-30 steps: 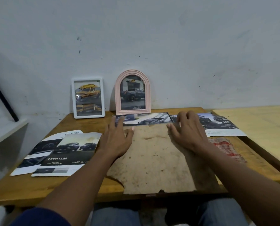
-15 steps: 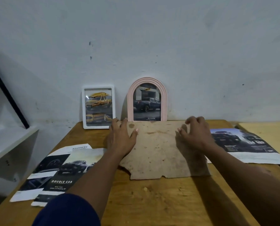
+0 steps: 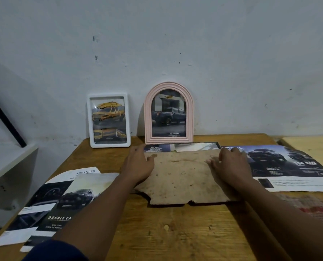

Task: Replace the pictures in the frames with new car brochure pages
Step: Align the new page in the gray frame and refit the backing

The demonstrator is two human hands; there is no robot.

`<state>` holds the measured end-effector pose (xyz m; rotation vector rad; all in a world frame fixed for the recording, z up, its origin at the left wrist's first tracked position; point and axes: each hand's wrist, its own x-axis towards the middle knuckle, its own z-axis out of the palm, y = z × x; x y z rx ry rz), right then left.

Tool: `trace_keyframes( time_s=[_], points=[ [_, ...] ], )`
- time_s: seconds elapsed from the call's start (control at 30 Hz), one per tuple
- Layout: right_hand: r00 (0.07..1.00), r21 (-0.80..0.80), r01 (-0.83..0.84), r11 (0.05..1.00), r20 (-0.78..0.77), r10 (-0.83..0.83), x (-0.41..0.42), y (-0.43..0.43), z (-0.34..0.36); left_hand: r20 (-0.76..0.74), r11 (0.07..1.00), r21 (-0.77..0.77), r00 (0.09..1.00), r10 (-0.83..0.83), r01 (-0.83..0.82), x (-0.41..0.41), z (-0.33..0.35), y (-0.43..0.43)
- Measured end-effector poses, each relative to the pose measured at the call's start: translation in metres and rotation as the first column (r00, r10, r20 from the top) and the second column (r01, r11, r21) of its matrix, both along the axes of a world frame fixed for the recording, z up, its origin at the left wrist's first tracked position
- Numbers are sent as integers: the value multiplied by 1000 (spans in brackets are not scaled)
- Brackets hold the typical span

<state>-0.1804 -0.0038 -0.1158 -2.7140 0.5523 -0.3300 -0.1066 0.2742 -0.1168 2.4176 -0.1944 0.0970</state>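
Observation:
A worn brown backing board (image 3: 181, 176) lies flat on the wooden table (image 3: 175, 232). My left hand (image 3: 138, 166) grips its left edge and my right hand (image 3: 230, 166) its right edge. A strip of brochure page (image 3: 185, 147) with a dark rim shows past the board's far edge. Against the wall stand a white rectangular frame (image 3: 90, 119) with a yellow truck picture and a pink arched frame (image 3: 147, 117) with a dark pickup picture.
Two overlapping brochure pages (image 3: 62, 200) lie at the front left. A large car brochure sheet (image 3: 288, 166) lies at the right, with a red-and-white cloth (image 3: 311, 206) in front of it. A white shelf (image 3: 6, 166) is to the left, a paler table (image 3: 311, 146) to the right.
Both hands slid the brown board away from the table's front edge toward the frames. It now sits slightly back from the pink frame, uncovering a strip of brochure page.

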Motion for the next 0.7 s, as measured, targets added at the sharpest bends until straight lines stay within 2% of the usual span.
trace_keyframes(
  time_s=[0.07,0.2,0.33,0.5,0.7],
  points=[
    [1000,-5,20,1000,-22,-21,2,1,2,-17,1000,-17,1000,7,-8,-5,-3,7],
    [999,-53,23,998,-37,-25,-1,6,5,-15,991,123,998,59,-57,-15,-14,12],
    [991,-60,-80,995,-111,73,-9,3,3,-4,973,227,1000,29,-27,-14,-15,11],
    [985,23,-143,989,-95,145,-22,-6,6,-67,932,362,997,23,3,-3,-13,9],
    [938,23,-197,980,-285,196,-34,-2,16,-32,945,315,994,102,-87,-5,-19,6]
  ],
)
